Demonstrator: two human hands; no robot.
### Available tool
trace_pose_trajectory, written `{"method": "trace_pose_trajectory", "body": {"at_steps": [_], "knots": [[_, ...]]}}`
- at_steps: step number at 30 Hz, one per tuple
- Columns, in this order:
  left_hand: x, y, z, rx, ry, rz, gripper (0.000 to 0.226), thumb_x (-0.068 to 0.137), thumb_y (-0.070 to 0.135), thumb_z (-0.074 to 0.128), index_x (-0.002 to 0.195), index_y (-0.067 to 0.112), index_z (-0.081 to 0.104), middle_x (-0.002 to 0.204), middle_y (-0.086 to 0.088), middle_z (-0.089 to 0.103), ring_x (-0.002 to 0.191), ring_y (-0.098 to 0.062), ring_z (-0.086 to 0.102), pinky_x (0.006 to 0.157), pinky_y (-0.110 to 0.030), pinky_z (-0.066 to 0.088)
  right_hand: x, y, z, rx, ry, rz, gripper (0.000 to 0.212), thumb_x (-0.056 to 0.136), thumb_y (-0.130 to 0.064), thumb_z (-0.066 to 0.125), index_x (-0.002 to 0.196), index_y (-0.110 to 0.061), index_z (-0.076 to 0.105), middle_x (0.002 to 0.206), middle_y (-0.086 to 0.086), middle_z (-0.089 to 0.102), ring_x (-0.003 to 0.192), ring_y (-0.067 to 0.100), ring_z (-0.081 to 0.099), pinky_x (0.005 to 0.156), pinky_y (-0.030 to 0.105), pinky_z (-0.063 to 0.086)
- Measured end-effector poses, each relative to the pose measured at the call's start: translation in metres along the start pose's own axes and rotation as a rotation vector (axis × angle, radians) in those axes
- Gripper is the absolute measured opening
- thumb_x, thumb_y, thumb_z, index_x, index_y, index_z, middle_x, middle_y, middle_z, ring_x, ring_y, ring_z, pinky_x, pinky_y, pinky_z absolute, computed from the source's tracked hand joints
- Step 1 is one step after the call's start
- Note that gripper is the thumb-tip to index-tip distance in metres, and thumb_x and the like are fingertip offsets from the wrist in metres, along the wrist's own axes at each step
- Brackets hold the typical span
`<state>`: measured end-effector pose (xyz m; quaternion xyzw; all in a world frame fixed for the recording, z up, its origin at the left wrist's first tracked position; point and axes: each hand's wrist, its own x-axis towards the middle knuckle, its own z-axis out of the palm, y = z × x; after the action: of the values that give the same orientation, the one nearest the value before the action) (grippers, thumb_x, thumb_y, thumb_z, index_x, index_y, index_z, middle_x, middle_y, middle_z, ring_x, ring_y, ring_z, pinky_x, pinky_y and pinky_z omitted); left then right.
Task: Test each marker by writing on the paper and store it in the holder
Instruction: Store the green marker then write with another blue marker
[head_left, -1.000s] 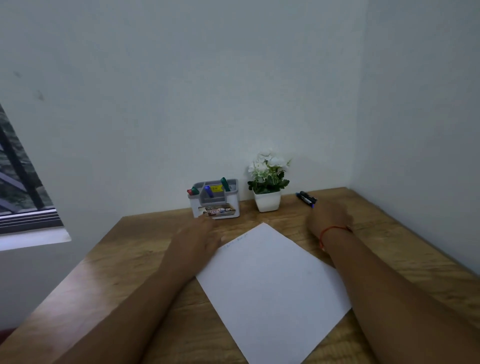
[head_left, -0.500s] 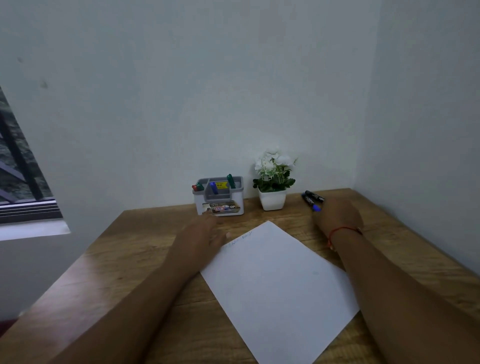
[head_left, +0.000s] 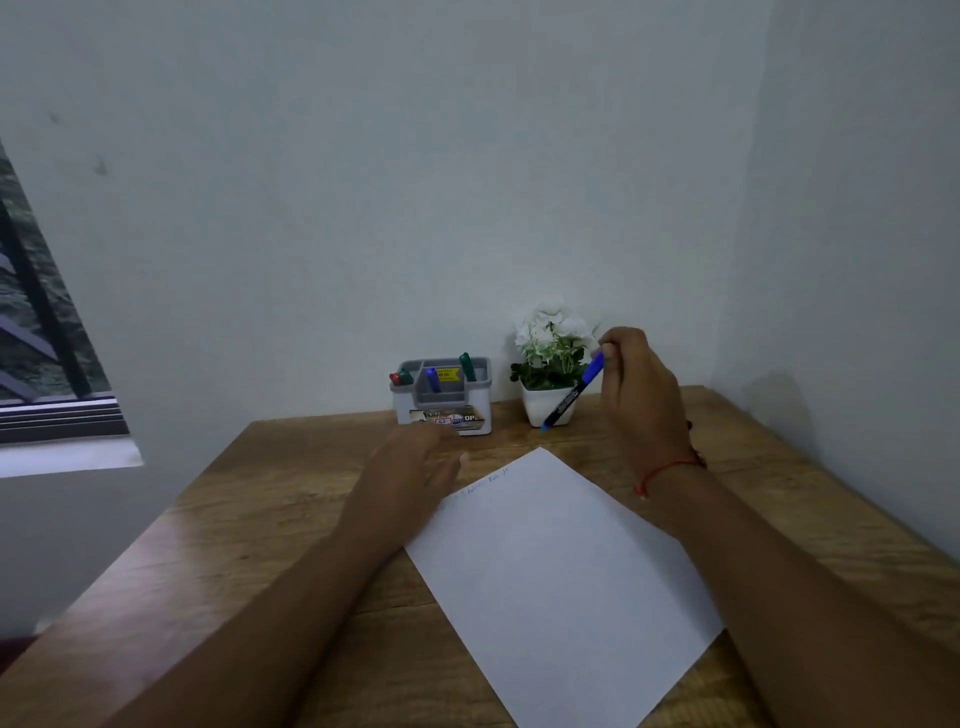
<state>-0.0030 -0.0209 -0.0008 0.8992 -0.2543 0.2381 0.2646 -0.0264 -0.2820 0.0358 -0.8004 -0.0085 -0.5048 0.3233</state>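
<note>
My right hand (head_left: 636, 395) grips a black marker with a blue cap (head_left: 571, 397) and holds it tilted in the air in front of the plant pot. A white sheet of paper (head_left: 561, 571) lies on the wooden desk (head_left: 260, 519), with faint writing near its far left edge. My left hand (head_left: 415, 467) rests flat at the paper's left edge, fingers straight. A grey and white holder (head_left: 447, 410) stands at the back and carries red, blue and green markers (head_left: 467, 366).
A small white pot with white flowers (head_left: 550, 374) stands right of the holder, just behind the lifted marker. Walls close the desk at the back and right. A window (head_left: 41, 338) is at the left.
My right hand has picked the blue-capped marker up from the desk beside the plant and raised it. My left hand has stayed at the paper's edge.
</note>
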Motion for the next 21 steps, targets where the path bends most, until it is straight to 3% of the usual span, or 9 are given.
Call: {"method": "trace_pose_trajectory", "body": {"at_steps": [5, 9, 14, 17, 19, 21], "knots": [[-0.001, 0.007, 0.002, -0.073, 0.078, 0.057, 0.033, 0.093, 0.038, 0.058, 0.121, 0.022, 0.064, 0.121, 0.004, 0.065, 0.102, 0.002, 0.046, 0.084, -0.009, 0.028, -0.01, -0.023, 0.01, 0.158, -0.089, -0.088, 0.02, 0.106, -0.014, 0.04, 0.108, -0.01, 0.06, 0.103, 0.005, 0.052, 0.082, 0.024, 0.059, 0.072, 0.049, 0.059], [-0.002, 0.009, 0.0, -0.131, 0.094, 0.093, 0.029, 0.093, 0.037, 0.057, 0.117, 0.022, 0.066, 0.114, 0.007, 0.066, 0.1, 0.003, 0.049, 0.082, -0.004, 0.029, -0.021, -0.044, 0.021, 0.263, -0.169, -0.037, 0.017, 0.108, -0.024, 0.034, 0.1, -0.022, 0.049, 0.091, -0.007, 0.06, 0.083, 0.014, 0.066, 0.069, 0.028, 0.057], [-0.001, 0.01, -0.001, -0.179, 0.12, 0.087, 0.026, 0.095, 0.034, 0.053, 0.114, 0.023, 0.066, 0.108, 0.009, 0.067, 0.094, 0.003, 0.052, 0.078, -0.007, 0.036, -0.03, -0.058, 0.029, 0.356, -0.271, 0.051, 0.017, 0.11, -0.021, 0.033, 0.106, -0.018, 0.049, 0.081, 0.012, 0.067, 0.07, 0.007, 0.073, 0.061, 0.031, 0.056], [0.0, 0.008, -0.002, -0.224, 0.133, 0.083, 0.026, 0.097, 0.036, 0.05, 0.113, 0.024, 0.066, 0.104, 0.011, 0.067, 0.091, 0.003, 0.054, 0.077, -0.012, 0.041, -0.033, -0.062, 0.029, 0.406, -0.306, 0.072, 0.016, 0.11, -0.023, 0.035, 0.107, -0.025, 0.05, 0.063, -0.001, 0.068, 0.057, 0.004, 0.068, 0.054, 0.018, 0.052], [0.001, 0.007, -0.002, -0.266, 0.143, 0.077, 0.025, 0.097, 0.036, 0.05, 0.111, 0.024, 0.066, 0.101, 0.012, 0.068, 0.091, 0.003, 0.057, 0.076, -0.014, 0.045, -0.035, -0.063, 0.03, 0.451, -0.36, 0.102, 0.012, 0.109, -0.024, 0.041, 0.108, -0.029, 0.052, 0.057, -0.002, 0.063, 0.051, 0.007, 0.063, 0.048, 0.022, 0.051], [0.001, 0.007, -0.003, -0.31, 0.15, 0.067, 0.021, 0.097, 0.036, 0.049, 0.109, 0.028, 0.066, 0.097, 0.016, 0.067, 0.091, 0.004, 0.058, 0.072, -0.008, 0.042, -0.036, -0.063, 0.031, 0.48, -0.419, 0.132, 0.005, 0.105, -0.027, 0.051, 0.105, -0.032, 0.053, 0.063, 0.001, 0.064, 0.052, 0.007, 0.06, 0.046, 0.022, 0.048]]}}
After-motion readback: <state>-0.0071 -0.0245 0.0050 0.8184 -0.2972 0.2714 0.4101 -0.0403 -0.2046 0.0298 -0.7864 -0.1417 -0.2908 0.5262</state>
